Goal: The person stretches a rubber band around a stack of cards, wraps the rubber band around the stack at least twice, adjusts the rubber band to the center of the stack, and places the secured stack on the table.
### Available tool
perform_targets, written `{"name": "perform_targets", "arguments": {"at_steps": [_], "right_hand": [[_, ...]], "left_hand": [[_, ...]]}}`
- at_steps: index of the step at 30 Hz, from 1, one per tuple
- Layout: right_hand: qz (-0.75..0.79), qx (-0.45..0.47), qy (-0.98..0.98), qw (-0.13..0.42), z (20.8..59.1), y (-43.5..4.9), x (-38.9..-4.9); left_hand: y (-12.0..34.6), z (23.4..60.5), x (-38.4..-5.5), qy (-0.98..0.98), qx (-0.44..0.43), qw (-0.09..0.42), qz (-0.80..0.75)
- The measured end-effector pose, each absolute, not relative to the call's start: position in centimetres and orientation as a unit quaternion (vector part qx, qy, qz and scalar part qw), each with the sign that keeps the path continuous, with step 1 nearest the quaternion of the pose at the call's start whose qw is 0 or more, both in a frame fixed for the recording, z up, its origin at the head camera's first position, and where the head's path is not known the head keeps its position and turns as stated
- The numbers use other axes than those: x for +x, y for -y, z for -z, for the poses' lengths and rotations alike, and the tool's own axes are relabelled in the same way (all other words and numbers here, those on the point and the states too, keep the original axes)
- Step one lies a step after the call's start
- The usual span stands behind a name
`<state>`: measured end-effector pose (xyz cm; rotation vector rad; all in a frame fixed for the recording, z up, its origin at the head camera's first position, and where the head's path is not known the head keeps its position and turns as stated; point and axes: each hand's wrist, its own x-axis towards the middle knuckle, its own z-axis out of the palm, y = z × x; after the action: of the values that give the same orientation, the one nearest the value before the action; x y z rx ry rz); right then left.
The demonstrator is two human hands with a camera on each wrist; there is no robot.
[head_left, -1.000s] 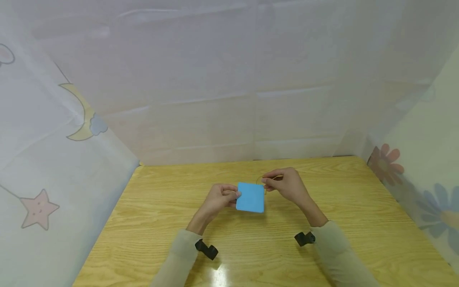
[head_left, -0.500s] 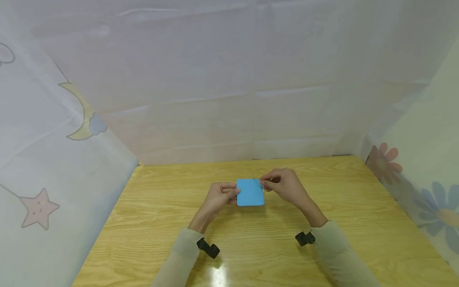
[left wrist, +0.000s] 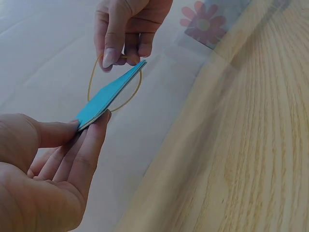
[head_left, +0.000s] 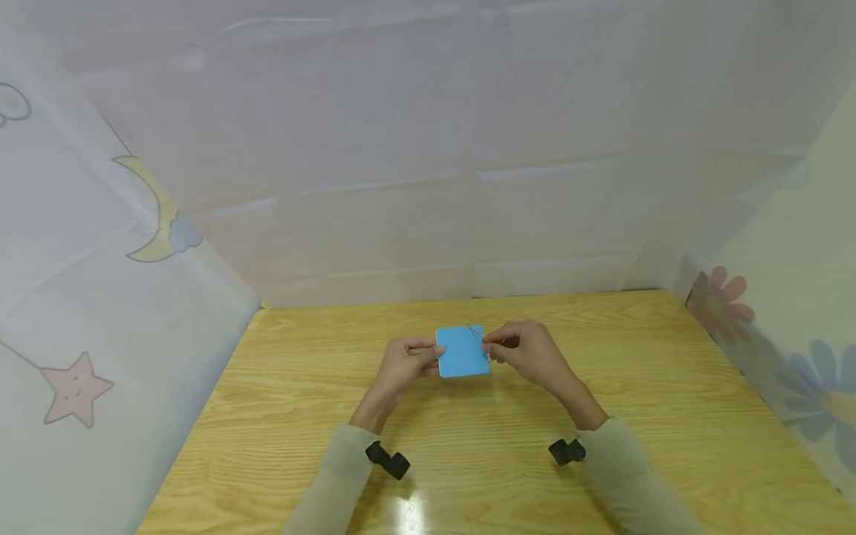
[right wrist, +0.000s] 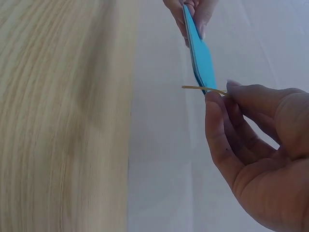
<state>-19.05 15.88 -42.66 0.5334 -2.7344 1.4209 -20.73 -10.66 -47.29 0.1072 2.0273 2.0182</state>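
long sleeves (head_left: 336,469): pale beige | wrist-worn devices (head_left: 388,461): black, blocky, angled

You can read no text, label, brand or number in any of the 3 views. The only printed marks you see are wordless pictures on the pale sheeting (head_left: 60,223): to your left, a yellow crescent moon (head_left: 167,212) with a blue cloud (head_left: 183,233) against it and, lower down, a pink star (head_left: 78,390); to your right, a red flower (head_left: 714,305) near the far corner of the worktop (head_left: 481,475) and, nearer to you, a blue flower (head_left: 836,405) cut off by the edge of view.
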Motion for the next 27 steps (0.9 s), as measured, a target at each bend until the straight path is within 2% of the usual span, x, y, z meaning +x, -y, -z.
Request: {"name": "perform_targets", "arguments": {"at_steps": [27], "right_hand": [[-0.444,0.186,0.876,0.005,43.5,-14.5,-18.6]], "left_hand": [[11.1,47.0,-21.5,-0.678,0.002,0.093,-0.729]]}}
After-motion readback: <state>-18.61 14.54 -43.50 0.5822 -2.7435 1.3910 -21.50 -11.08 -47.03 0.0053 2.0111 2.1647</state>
